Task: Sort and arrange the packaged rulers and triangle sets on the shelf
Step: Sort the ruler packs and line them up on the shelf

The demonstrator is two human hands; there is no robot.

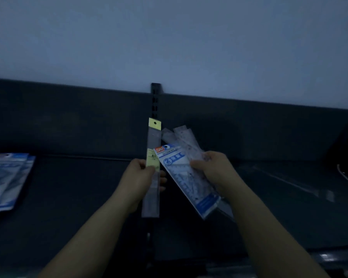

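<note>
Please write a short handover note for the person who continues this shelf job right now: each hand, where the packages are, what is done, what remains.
Left hand: grips one long clear ruler pack with a yellow header card, held upright.
Right hand: holds a fanned bundle, with a blue-and-white "Geometric" triangle set pack in front and clear ruler packs behind.
Done: a pile of blue-and-white packs lies on the dark shelf, far left.
Left: place the yellow-header ruler, then sort the right-hand bundle. The picture is dim, so the exact count is unclear.
</note>
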